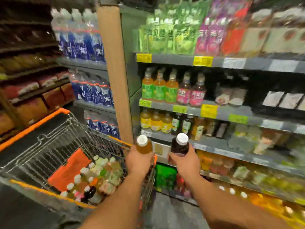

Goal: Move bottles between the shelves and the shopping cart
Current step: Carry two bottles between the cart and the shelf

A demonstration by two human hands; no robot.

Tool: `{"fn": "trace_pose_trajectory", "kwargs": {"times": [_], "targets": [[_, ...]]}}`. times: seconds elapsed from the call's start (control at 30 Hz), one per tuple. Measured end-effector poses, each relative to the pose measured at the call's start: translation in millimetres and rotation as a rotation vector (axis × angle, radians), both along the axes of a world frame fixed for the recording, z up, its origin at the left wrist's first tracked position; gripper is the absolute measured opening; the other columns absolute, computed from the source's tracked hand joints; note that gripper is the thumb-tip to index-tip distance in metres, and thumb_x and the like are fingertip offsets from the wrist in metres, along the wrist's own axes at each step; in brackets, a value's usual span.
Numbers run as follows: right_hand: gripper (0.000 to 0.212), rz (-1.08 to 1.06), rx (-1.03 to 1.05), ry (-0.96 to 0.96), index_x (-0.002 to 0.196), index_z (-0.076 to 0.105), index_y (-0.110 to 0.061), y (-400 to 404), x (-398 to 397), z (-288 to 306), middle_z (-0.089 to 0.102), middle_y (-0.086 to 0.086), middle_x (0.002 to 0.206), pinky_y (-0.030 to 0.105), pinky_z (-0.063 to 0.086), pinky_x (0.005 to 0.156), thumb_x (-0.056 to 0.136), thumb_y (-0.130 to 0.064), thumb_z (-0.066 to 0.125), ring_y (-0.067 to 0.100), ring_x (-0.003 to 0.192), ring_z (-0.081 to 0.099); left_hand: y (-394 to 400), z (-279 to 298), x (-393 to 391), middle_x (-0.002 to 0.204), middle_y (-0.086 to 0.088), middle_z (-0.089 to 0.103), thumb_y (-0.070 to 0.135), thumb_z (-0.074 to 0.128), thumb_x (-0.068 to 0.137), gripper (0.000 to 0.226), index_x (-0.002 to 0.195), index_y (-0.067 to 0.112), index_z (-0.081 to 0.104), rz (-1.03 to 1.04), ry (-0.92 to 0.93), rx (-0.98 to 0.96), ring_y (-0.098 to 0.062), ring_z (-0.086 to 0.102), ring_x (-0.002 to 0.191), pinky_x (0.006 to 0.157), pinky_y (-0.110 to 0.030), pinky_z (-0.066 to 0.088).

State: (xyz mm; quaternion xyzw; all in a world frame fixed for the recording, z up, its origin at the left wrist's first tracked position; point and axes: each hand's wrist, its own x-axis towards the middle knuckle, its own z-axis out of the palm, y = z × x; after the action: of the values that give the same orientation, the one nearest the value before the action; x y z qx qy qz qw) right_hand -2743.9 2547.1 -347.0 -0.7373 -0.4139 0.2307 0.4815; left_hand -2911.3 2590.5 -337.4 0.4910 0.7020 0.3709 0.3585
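Observation:
My left hand (139,162) grips an amber bottle (144,145) with a white cap, held upright over the cart's right rim. My right hand (186,164) grips a dark bottle (180,145) with a white cap, upright in front of the lower shelf (214,150). The wire shopping cart (54,146) with orange trim stands at the lower left. Several white-capped bottles (97,177) lie piled in its near right corner beside an orange flap. Rows of drink bottles (171,90) stand on the shelves straight ahead.
A tan pillar (113,71) separates the drink shelves from shelves of blue-labelled water bottles (92,91) on the left. Green and purple pouches (181,30) fill the top shelf. Red and brown packs (33,90) line the far-left shelving. A green box (165,177) sits low by the cart.

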Motion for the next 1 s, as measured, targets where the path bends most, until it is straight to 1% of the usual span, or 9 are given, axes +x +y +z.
{"fn": "trace_pose_trajectory", "kwargs": {"times": [0.13,0.27,0.37,0.47,0.57,0.67,0.73,0.83,1.0], "targets": [[0.062,-0.181,0.008,-0.028,0.118,0.057,-0.025,-46.7,72.8,22.6,0.071,0.001,0.109,0.029,0.042,0.072,0.065,-0.039,0.086,0.027,0.1,0.065,-31.7,17.0,89.2,0.107,-0.007,0.071,0.041,0.085,0.063,0.057,0.111,0.02,0.065,-0.197,0.035,0.011,-0.029,0.065,0.103,0.087,-0.032,0.051],[0.065,-0.304,-0.022,-0.017,0.12,0.056,-0.023,-86.4,135.1,31.2,0.069,0.002,0.113,0.034,0.05,0.083,0.064,-0.043,0.085,0.025,0.102,0.064,-57.7,22.8,165.2,0.107,-0.005,0.071,0.038,0.084,0.06,0.059,0.112,0.019,0.064,-0.372,-0.019,0.027,-0.027,0.065,0.103,0.092,-0.038,0.052],[0.067,-0.358,-0.034,-0.04,0.121,0.055,-0.022,-106.3,171.8,30.9,0.068,0.003,0.114,0.037,0.05,0.085,0.064,-0.043,0.085,0.027,0.105,0.063,-67.0,27.1,206.7,0.104,0.001,0.072,0.039,0.085,0.059,0.056,0.108,0.024,0.064,-0.433,0.008,0.057,-0.023,0.066,0.099,0.087,-0.032,0.052],[0.069,-0.374,-0.036,-0.033,0.124,0.053,-0.029,-113.7,199.0,25.7,0.069,-0.003,0.111,0.036,0.05,0.084,0.065,-0.042,0.084,0.024,0.102,0.063,-67.4,28.1,234.0,0.099,0.002,0.071,0.04,0.083,0.061,0.052,0.106,0.028,0.061,-0.449,0.043,0.07,-0.022,0.067,0.091,0.082,-0.03,0.053],[0.066,-0.361,-0.053,-0.02,0.124,0.051,-0.034,-108.2,219.8,23.1,0.068,-0.007,0.104,0.036,0.05,0.081,0.066,-0.041,0.081,0.022,0.096,0.063,-62.2,26.5,252.1,0.095,0.003,0.069,0.039,0.081,0.062,0.052,0.108,0.029,0.059,-0.459,0.041,0.073,-0.021,0.067,0.084,0.078,-0.036,0.057],[0.064,-0.32,-0.06,-0.04,0.124,0.05,-0.028,-88.7,239.0,22.8,0.066,-0.004,0.102,0.03,0.047,0.072,0.069,-0.039,0.081,0.023,0.092,0.063,-50.9,24.7,263.8,0.097,0.006,0.068,0.034,0.082,0.065,0.054,0.113,0.029,0.057,-0.449,0.025,0.108,-0.013,0.06,0.082,0.071,-0.025,0.045],[0.063,-0.282,-0.061,-0.038,0.124,0.05,-0.029,-71.9,250.6,21.8,0.062,-0.008,0.094,0.025,0.042,0.063,0.069,-0.039,0.08,0.017,0.081,0.057,-39.9,22.5,270.7,0.097,0.008,0.066,0.033,0.082,0.066,0.056,0.116,0.029,0.057,-0.43,-0.005,0.121,-0.012,0.059,0.084,0.073,-0.023,0.041],[0.06,-0.226,-0.065,-0.057,0.121,0.052,-0.03,-44.9,265.3,13.0,0.058,-0.014,0.087,0.028,0.041,0.068,0.069,-0.04,0.08,0.012,0.08,0.054,-20.0,11.9,280.6,0.097,0.012,0.065,0.031,0.085,0.067,0.058,0.118,0.029,0.059,-0.406,-0.06,0.123,-0.011,0.06,0.088,0.077,-0.023,0.041],[0.065,-0.219,-0.052,-0.063,0.124,0.052,-0.029,6.3,278.1,-9.5,0.063,-0.013,0.096,0.026,0.045,0.077,0.068,-0.039,0.083,0.011,0.089,0.061,27.6,-12.6,299.4,0.087,0.028,0.058,0.032,0.087,0.067,0.055,0.111,0.04,0.054,-0.397,-0.115,0.107,-0.007,0.06,0.089,0.078,-0.022,0.041]]}}
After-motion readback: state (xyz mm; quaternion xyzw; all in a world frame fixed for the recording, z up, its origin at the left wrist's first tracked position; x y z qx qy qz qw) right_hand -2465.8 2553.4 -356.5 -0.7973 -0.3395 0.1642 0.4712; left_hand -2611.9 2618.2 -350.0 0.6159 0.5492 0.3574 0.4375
